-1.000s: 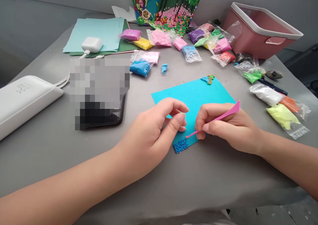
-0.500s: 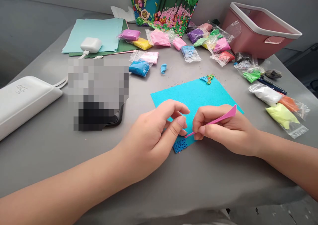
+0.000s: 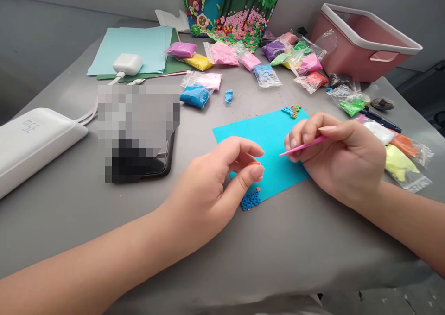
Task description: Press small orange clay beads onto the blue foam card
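My left hand [image 3: 225, 180] is curled over the near left part of a bright blue sheet [image 3: 267, 139]. A bit of orange clay [image 3: 255, 163] shows between its thumb and fingers, mostly hidden. Raised over the sheet's right side, my right hand [image 3: 337, 155] grips a thin pink clay tool [image 3: 302, 147], its tip pointing left toward my left hand. Small blue clay rings [image 3: 249, 201] cover the sheet's near corner, and one orange dot [image 3: 258, 189] sits beside them. The far corner carries a patch of blue, green and orange clay pieces [image 3: 292, 111].
Clay packets, such as a blue one [image 3: 194, 96] and a yellow-green one [image 3: 402, 164], lie behind and to the right. A pink basket [image 3: 361, 51] stands far right. At left are a partly blurred phone [image 3: 163, 164], a white power bank [image 3: 38, 143] and light blue sheets [image 3: 104, 51].
My right hand has lifted the tool from the near corner and moved up and right, turning palm-side up. The orange dot by the blue rings now shows free of the tool.
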